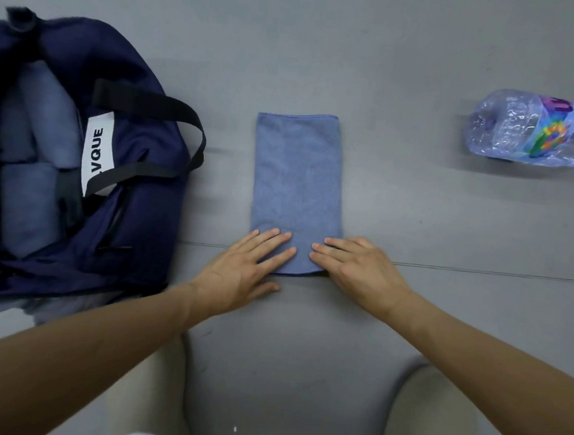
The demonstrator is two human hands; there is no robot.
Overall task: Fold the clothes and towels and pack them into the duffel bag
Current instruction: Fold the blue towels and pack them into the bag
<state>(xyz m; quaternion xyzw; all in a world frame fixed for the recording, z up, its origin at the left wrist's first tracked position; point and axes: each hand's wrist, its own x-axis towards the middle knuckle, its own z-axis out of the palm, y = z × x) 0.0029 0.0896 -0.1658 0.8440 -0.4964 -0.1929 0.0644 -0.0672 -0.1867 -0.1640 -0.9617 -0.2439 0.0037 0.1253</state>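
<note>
Head view, inspected left to right. A navy duffel bag [137, 228] is noted at the far left of the grey floor [414, 208], its top unzipped and spread wide. The black carry strap [171, 106] is flopped across the bag's side, clear of the mouth, presumably so that items can be dropped in unobstructed. Blue rolled cloths [28, 201] are seen packed side by side inside, from which packing is judged well under way. A white label [98, 152] is fixed to the bag beneath the strap.

At centre, well apart from the bag, a blue towel [298, 177] is laid flat as a long narrow strip running away from the person. Its near end is pressed by both hands. The left hand [242, 271] is laid flat on the near left corner, fingers straight, nothing gripped. The right hand [359, 272] is likewise flat on the near right corner, fingers extended, nothing gripped. The fingertips nearly meet at the middle. This placement is judged to pin and smooth the end so that a roll or further fold can be started squarely.

At the far right, a crumpled clear plastic bottle [536, 128] with a coloured label is recorded lying on its side, well apart from the towel.
</note>
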